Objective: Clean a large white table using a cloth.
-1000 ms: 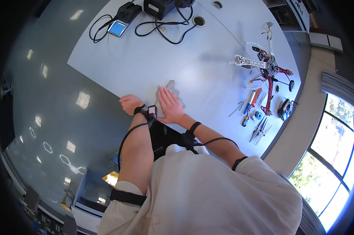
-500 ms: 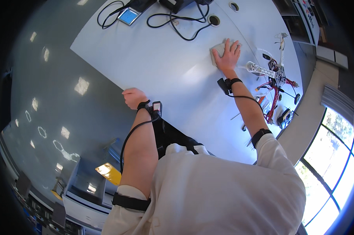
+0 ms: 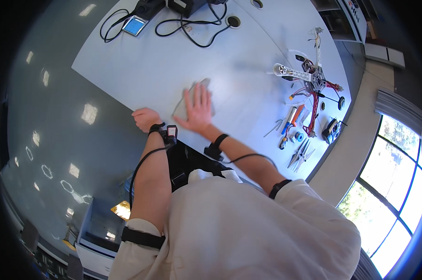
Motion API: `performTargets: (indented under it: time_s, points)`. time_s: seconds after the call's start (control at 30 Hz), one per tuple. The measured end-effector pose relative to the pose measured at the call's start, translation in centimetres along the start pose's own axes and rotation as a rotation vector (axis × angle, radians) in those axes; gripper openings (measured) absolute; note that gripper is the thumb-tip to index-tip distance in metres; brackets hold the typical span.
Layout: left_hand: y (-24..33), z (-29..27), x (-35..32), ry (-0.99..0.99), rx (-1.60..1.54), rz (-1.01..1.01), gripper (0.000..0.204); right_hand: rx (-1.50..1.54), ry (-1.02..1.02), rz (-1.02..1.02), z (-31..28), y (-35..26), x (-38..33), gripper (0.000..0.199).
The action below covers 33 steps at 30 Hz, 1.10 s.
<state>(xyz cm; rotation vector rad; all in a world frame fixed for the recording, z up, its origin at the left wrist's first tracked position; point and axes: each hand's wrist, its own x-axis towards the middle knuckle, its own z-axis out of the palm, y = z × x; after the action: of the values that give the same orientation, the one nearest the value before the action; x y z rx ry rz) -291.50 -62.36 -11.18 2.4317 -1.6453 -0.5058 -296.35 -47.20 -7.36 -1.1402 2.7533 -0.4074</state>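
Observation:
My right hand (image 3: 199, 109) lies flat with its fingers stretched out, pressing a grey cloth (image 3: 182, 105) onto the white tabletop (image 3: 141, 70). The cloth shows around the fingers and beside the palm. At the table's near left edge, my left hand (image 3: 146, 119) rests as a loose fist, with nothing showing in it. Both wrists wear black straps with small devices and cables.
A drone frame (image 3: 317, 81) with white and red arms stands to the right. Near it lie propellers (image 3: 300, 154), an orange-handled tool (image 3: 293, 115) and a dark device (image 3: 331, 131). A soldering station (image 3: 147, 10) with black cable (image 3: 197, 43) sits at the far edge, beside a round cable hole (image 3: 233, 21).
My right hand has swept the cloth left and toward me, away from the drone frame. My left hand stays at the table's edge. The whole view has shifted slightly.

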Motion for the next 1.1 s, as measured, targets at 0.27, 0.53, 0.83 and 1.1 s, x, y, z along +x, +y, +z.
performTargets:
  time_s: [0.27, 0.53, 0.83, 1.1]
  points:
    - [0.4, -0.8, -0.1, -0.091, -0.018, -0.044, 0.059, 0.125, -0.119, -0.118, -0.2, -1.4, -2.6, 0.098]
    - [0.6, -1.0, -0.3, -0.050, 0.069, -0.052, 0.057, 0.002, 0.216, 0.021, -2.9, 16.7, 4.6, 0.104]
    - [0.9, -1.2, -0.6, -0.043, 0.071, -0.022, 0.054, -0.177, 0.330, 0.320, -3.6, 22.9, 10.2, 0.109]
    - [0.4, -1.4, -0.5, -0.049, 0.039, 0.041, 0.051, -0.047, 0.171, 0.105, -0.2, 6.7, 6.7, 0.111]
